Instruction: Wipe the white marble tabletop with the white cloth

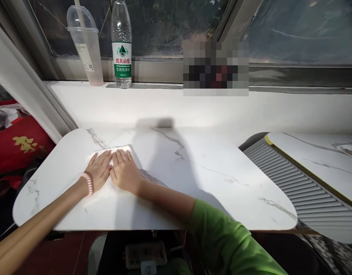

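Note:
My left hand, with a pink coiled band at the wrist, lies flat on a thin white sheet on the marbled white table. Beside it my right hand rests palm down on the same sheet, its fingers stretched forward. The two hands touch or nearly touch at the thumbs. Bright light washes out the sheet, so I cannot tell whether it is paper or cloth. Neither hand is wrapped round anything.
On the window sill stand a clear plastic cup with a straw and a water bottle. A red bag is at the left. A ribbed grey panel and another table are at the right. Below the table edge is a power strip.

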Motion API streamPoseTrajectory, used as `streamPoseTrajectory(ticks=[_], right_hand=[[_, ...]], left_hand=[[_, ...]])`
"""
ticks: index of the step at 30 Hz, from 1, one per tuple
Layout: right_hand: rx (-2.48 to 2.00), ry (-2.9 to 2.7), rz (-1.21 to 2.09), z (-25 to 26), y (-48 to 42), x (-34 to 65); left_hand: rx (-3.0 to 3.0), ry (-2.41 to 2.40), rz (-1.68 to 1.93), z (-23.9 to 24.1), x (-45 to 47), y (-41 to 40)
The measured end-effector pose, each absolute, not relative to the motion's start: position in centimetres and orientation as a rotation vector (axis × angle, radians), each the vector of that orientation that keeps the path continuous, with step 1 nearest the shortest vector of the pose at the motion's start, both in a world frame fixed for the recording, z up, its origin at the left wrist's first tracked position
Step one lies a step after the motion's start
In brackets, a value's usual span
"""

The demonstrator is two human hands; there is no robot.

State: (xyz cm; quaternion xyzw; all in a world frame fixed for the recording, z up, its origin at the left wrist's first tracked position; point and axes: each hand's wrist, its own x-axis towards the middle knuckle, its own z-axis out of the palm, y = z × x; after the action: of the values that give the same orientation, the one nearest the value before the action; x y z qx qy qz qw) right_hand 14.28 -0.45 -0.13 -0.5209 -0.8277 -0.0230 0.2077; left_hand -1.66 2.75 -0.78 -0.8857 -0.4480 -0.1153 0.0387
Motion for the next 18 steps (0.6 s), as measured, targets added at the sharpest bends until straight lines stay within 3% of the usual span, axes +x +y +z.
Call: streamPoseTrajectory(ticks=[9, 13, 18], right_hand=[[-1.206, -2.507, 0.326, 2.3, -3.6, 0.8], [-1.27, -2.466, 0.46, 3.2, -1.1, -2.4], [-1.285, -2.357, 0.291, 2.3, 5.2, -2.1]], left_hand=[[-2.576, -1.645, -0.279, 0.7, -16.3, -4.5], [-2.527, -1.768, -0.211, 1.1, -18.7, -2.4], [-2.56, -1.8, -0.18, 1.7, -17.1, 4.8]])
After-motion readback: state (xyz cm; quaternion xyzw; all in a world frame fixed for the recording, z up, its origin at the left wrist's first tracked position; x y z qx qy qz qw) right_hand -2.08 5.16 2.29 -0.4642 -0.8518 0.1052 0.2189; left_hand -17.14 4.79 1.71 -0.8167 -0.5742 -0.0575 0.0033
